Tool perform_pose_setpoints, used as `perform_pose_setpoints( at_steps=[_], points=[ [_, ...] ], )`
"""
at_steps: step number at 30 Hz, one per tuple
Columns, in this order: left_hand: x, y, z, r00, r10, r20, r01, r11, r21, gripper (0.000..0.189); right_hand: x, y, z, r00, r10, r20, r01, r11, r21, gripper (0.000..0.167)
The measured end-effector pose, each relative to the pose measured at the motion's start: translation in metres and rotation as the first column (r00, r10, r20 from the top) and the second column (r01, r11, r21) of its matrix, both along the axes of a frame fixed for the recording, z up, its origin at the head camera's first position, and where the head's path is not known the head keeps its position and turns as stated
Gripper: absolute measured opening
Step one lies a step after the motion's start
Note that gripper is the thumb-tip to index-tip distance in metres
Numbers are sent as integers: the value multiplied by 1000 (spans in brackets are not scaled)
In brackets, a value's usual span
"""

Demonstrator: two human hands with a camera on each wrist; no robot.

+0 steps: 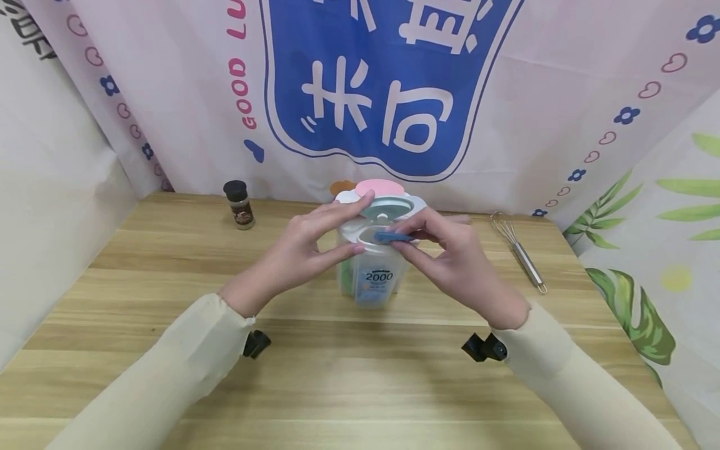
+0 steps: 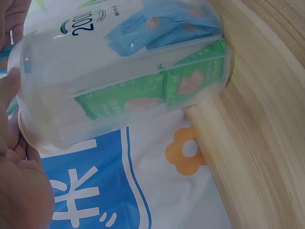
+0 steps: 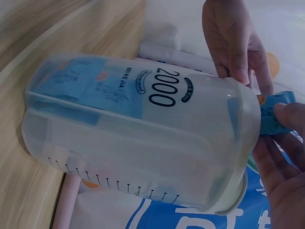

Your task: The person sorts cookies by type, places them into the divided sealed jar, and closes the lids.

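A clear plastic storage jar point(image 1: 374, 281) with divided compartments and a white top stands upright on the table, one grey-green lid point(image 1: 388, 207) raised and a pink lid point(image 1: 379, 187) behind it. My left hand point(image 1: 304, 240) holds the jar's top rim, thumb at the near side and index finger by the raised lid. Between thumb and fingers, my right hand point(image 1: 450, 256) pinches a blue snack packet point(image 3: 276, 112), partly inside the opening. Through the wall show blue packets point(image 2: 162, 31) in one compartment and green packets point(image 2: 138, 98) in another.
A spice bottle point(image 1: 240, 206) with a black cap stands at the back left of the wooden table point(image 1: 169, 275). To the right lies a metal whisk point(image 1: 520, 253). A pink rod point(image 3: 66, 202) lies behind the jar, near the printed cloth point(image 1: 349, 106) hanging at the back.
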State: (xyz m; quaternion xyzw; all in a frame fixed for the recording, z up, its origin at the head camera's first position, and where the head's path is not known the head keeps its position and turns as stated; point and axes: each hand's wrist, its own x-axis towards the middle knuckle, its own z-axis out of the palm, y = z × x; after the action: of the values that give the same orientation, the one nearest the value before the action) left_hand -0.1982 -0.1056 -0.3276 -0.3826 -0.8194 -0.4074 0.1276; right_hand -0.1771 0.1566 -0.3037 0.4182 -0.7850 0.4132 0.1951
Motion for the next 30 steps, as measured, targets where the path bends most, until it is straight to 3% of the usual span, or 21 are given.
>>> perform_pose_setpoints(
  at_steps=[13, 23, 30],
  points=[
    [-2, 1, -2, 999, -13, -40, 14, 1000, 26, 71, -4, 0, -10, 992, 7, -127, 10, 991, 137, 21],
    [-1, 2, -1, 1000, -3, -27, 3, 1000, 10, 72, -2, 3, -12, 971, -28, -236, 84, 970, 230, 28],
    [0, 2, 0, 1000, -2, -21, 2, 1000, 12, 72, -1, 3, -13, 967, -34, -253, 104, 958, 268, 31]
  ],
)
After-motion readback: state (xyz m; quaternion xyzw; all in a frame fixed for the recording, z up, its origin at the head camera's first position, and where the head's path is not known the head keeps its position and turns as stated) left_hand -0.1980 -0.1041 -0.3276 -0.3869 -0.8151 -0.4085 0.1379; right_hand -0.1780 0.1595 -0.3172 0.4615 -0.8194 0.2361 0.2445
